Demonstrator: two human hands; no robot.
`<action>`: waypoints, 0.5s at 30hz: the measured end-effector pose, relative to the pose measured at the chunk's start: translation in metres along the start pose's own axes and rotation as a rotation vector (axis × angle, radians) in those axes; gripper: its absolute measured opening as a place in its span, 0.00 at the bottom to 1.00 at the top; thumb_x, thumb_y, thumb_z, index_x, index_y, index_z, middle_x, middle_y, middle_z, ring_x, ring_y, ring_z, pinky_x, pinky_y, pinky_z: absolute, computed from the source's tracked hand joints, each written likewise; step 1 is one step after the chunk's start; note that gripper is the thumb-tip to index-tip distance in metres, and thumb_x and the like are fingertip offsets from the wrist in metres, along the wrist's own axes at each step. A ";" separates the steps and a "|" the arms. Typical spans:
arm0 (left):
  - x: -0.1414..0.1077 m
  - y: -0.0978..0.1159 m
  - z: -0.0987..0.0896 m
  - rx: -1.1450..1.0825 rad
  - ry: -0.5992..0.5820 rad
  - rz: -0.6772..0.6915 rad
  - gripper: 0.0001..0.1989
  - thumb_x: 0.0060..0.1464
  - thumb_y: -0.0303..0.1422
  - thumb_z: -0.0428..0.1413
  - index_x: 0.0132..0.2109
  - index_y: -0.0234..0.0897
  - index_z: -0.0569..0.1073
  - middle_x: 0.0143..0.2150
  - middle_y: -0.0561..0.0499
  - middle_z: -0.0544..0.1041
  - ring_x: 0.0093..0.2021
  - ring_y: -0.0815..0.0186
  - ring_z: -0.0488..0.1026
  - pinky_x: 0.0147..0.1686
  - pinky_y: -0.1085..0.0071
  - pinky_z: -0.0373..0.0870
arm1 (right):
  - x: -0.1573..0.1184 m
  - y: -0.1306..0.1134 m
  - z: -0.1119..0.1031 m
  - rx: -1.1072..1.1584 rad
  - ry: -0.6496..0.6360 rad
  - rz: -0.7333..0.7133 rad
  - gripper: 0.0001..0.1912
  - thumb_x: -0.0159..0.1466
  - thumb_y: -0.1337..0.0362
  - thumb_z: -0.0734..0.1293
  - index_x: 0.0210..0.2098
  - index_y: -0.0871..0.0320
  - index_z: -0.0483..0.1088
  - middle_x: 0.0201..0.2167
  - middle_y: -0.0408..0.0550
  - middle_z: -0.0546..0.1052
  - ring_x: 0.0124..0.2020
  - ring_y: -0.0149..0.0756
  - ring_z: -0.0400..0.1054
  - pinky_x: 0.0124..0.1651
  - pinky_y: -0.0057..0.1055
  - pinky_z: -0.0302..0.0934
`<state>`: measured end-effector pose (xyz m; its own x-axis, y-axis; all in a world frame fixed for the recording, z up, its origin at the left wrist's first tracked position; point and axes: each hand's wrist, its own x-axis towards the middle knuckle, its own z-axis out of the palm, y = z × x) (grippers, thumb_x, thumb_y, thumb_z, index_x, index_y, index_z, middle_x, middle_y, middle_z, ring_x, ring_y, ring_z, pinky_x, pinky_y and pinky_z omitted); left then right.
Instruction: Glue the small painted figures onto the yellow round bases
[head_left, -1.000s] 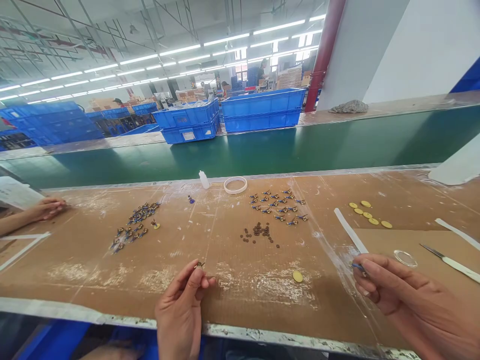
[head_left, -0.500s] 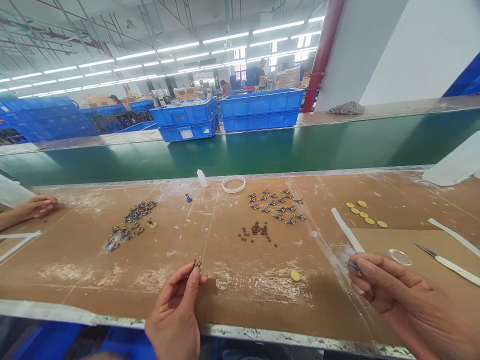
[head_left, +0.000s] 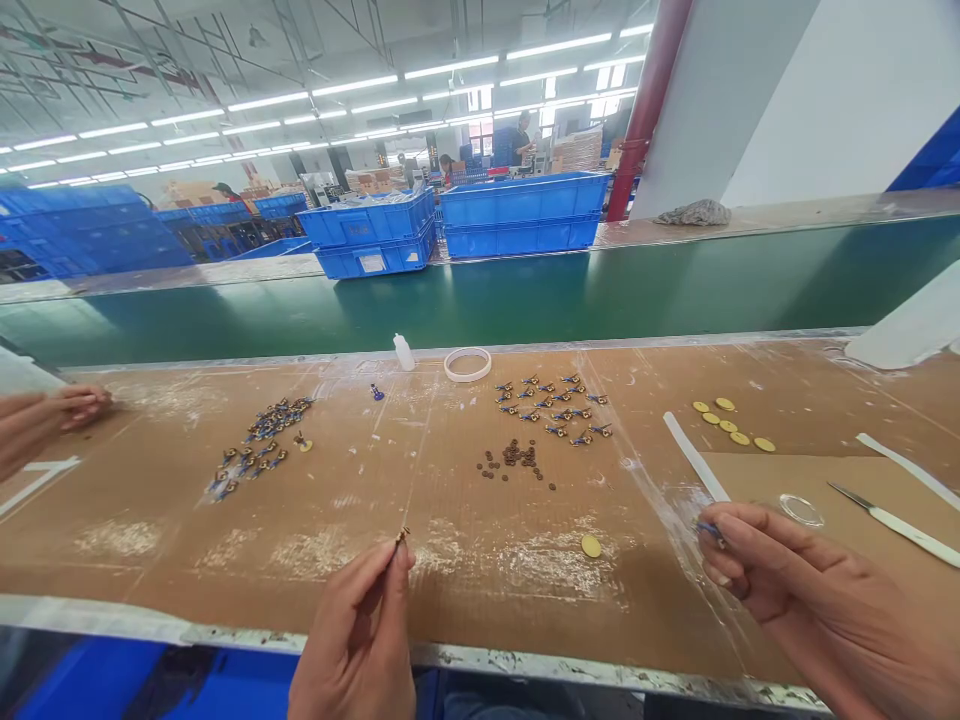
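Near the table's front edge, my left hand [head_left: 364,625] pinches a small dark-and-gold figure [head_left: 403,536] between thumb and fingertips. My right hand [head_left: 787,575], at the right, holds a small blue piece [head_left: 709,530] in a pinch; its shape is mostly hidden. Between the hands lies a yellow disc [head_left: 591,546]. Small brown discs [head_left: 517,455] are heaped beyond it, with spread-out blue-and-gold figures [head_left: 551,402] behind them. At the left is a pile of similar figures [head_left: 279,418], beside one figure on a yellow disc [head_left: 303,442]. A single blue figure [head_left: 376,392] stands farther back.
A white bottle [head_left: 403,352] and a tape roll [head_left: 467,365] stand at the table's back. Several yellow discs [head_left: 727,426], a clear ring [head_left: 800,511] and a white-handled blade [head_left: 900,528] lie right. Another person's hands [head_left: 79,405] rest far left. Blue crates [head_left: 525,215] stand beyond the green belt [head_left: 480,300].
My left hand has turned and its fingers are drawn closer around the figure, which now points up and to the right. The other person's hands at the left have shifted slightly.
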<state>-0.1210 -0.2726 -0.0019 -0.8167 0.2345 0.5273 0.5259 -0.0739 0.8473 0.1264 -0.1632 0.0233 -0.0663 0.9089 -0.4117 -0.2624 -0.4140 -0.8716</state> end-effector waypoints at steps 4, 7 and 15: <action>0.000 -0.002 -0.002 0.047 -0.014 0.182 0.08 0.51 0.27 0.64 0.39 0.43 0.80 0.39 0.53 0.80 0.38 0.66 0.75 0.44 0.70 0.70 | 0.003 0.003 -0.005 -0.012 -0.040 -0.013 0.18 0.43 0.54 0.80 0.27 0.57 0.77 0.25 0.44 0.71 0.26 0.28 0.66 0.30 0.17 0.70; 0.000 -0.005 -0.004 0.125 -0.032 0.306 0.11 0.51 0.24 0.63 0.41 0.43 0.80 0.40 0.52 0.80 0.40 0.65 0.76 0.46 0.68 0.70 | 0.004 0.004 -0.009 -0.007 -0.050 -0.016 0.17 0.44 0.54 0.80 0.27 0.56 0.77 0.25 0.44 0.71 0.26 0.28 0.66 0.30 0.17 0.70; -0.002 -0.010 -0.017 0.267 -0.193 0.707 0.24 0.55 0.16 0.54 0.54 0.44 0.75 0.46 0.50 0.81 0.45 0.63 0.78 0.52 0.67 0.72 | 0.001 0.000 -0.005 0.008 -0.068 -0.024 0.17 0.44 0.53 0.80 0.26 0.56 0.77 0.25 0.44 0.71 0.27 0.28 0.66 0.30 0.17 0.70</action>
<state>-0.1292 -0.2882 -0.0106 -0.2231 0.3849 0.8956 0.9656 -0.0387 0.2572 0.1312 -0.1626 0.0212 -0.1254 0.9201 -0.3710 -0.2728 -0.3915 -0.8788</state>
